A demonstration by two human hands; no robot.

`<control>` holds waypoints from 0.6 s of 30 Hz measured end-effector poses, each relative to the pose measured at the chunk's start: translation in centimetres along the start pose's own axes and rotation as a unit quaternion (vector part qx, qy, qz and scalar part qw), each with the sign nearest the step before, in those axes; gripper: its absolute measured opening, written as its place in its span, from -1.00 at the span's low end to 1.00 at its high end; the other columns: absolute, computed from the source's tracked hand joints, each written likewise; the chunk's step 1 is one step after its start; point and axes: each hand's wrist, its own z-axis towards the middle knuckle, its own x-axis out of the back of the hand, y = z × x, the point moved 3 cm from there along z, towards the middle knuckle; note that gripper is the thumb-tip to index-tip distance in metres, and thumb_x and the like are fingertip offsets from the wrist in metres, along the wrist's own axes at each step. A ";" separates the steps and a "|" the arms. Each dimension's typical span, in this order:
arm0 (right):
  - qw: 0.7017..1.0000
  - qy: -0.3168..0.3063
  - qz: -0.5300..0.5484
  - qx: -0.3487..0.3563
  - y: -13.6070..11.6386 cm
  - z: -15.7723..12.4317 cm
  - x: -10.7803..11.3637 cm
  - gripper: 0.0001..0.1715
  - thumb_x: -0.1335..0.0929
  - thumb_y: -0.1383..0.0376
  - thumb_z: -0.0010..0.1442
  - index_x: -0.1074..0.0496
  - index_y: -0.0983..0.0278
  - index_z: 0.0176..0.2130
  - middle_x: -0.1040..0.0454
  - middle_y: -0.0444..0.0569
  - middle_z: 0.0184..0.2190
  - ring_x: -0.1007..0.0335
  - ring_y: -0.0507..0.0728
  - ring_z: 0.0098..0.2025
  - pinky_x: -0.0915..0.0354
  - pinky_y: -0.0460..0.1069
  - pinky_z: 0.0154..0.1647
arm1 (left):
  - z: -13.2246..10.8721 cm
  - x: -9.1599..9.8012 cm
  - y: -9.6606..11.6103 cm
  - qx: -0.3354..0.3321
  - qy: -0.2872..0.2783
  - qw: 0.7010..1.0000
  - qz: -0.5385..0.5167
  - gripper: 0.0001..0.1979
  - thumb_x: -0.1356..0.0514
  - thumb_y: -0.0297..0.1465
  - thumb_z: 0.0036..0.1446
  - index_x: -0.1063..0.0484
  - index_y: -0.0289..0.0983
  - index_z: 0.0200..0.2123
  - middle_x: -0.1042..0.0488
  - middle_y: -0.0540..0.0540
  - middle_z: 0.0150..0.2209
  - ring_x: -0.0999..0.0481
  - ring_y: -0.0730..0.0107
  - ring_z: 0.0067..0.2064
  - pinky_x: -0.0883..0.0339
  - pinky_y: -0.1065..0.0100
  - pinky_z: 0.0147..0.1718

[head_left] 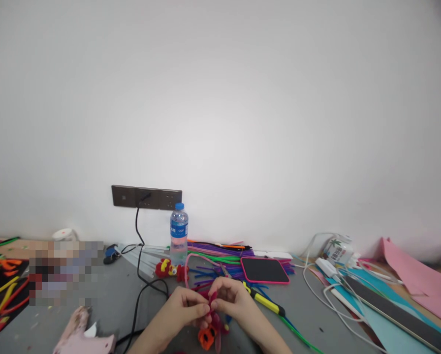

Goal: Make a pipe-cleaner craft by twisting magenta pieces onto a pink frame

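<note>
Close together above the grey table, my left hand point(189, 306) and my right hand point(233, 299) both pinch a crimson fuzzy pipe cleaner point(213, 296) between thumb and fingers. Below the fingers hangs an orange fuzzy piece point(206, 338) with dark spots, next to more pink strands; whether they join the crimson piece is partly hidden. A pale pink pipe cleaner point(186, 270) arches up behind my left hand. Just past my right hand lies a yellow and black handled tool point(267, 301). A red and yellow fuzzy figure point(172, 270) rests beyond my left hand.
A water bottle point(179, 236) stands by the wall near purple pipe cleaners point(216, 250) and a phone point(265, 270). A pink glue gun point(85, 339) lies front left, and a black cord point(137, 295) runs to the socket point(146, 197). White cables point(331, 295) and coloured sheets point(423, 290) cover the right.
</note>
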 end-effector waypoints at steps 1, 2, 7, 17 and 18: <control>1.000 0.005 -0.004 0.000 0.0 0.0 0.0 -0.66 -0.56 0.17 -0.14 -0.45 0.30 -0.45 -0.44 -0.19 -0.58 -0.33 0.00 -0.55 -0.21 -0.10 -0.47 | 0.1 0.0 0.0 -0.006 -0.002 1.000 0.010 -0.65 -0.39 -0.14 -0.12 -0.61 -0.36 -0.49 -0.57 -0.12 -0.51 -0.47 0.40 -0.49 -0.33 0.41 -0.39; 1.000 0.008 -0.009 0.002 0.1 0.1 0.1 -0.66 -0.56 0.16 -0.15 -0.45 0.30 -0.47 -0.43 -0.19 -0.60 -0.32 -0.01 -0.56 -0.21 -0.10 -0.47 | 0.2 0.0 -0.1 -0.014 -0.004 1.000 0.019 -0.64 -0.38 -0.13 -0.11 -0.61 -0.37 -0.49 -0.57 -0.12 -0.52 -0.47 0.40 -0.50 -0.32 0.42 -0.41; 0.999 0.019 -0.033 0.016 0.0 0.3 0.2 -0.65 -0.54 0.10 -0.14 -0.46 0.30 -0.54 -0.42 -0.16 -0.63 -0.31 0.01 -0.57 -0.24 -0.08 -0.49 | 0.5 0.0 -0.1 -0.057 -0.009 0.997 0.058 -0.65 -0.38 -0.15 -0.11 -0.61 -0.38 -0.51 -0.53 -0.09 -0.58 -0.41 0.42 -0.53 -0.28 0.42 -0.44; 0.979 0.082 -0.174 0.068 0.2 0.4 0.0 -0.62 -0.45 0.09 0.01 -0.34 0.29 -0.58 -0.28 -0.20 -0.63 -0.12 -0.01 -0.56 -0.05 -0.11 -0.53 | 0.7 0.1 0.3 -0.074 0.054 0.990 0.104 -0.67 -0.36 -0.17 -0.15 -0.46 -0.33 -0.63 -0.44 -0.01 -0.66 -0.36 0.43 -0.58 -0.23 0.41 -0.50; 0.979 0.082 -0.173 0.070 0.3 0.4 -0.1 -0.60 -0.44 0.06 0.02 -0.32 0.28 -0.57 -0.27 -0.21 -0.63 -0.11 -0.01 -0.56 -0.04 -0.10 -0.53 | 0.8 0.2 0.3 -0.075 0.056 0.990 0.102 -0.66 -0.36 -0.16 -0.16 -0.45 -0.33 -0.62 -0.43 0.00 -0.66 -0.36 0.43 -0.58 -0.24 0.41 -0.50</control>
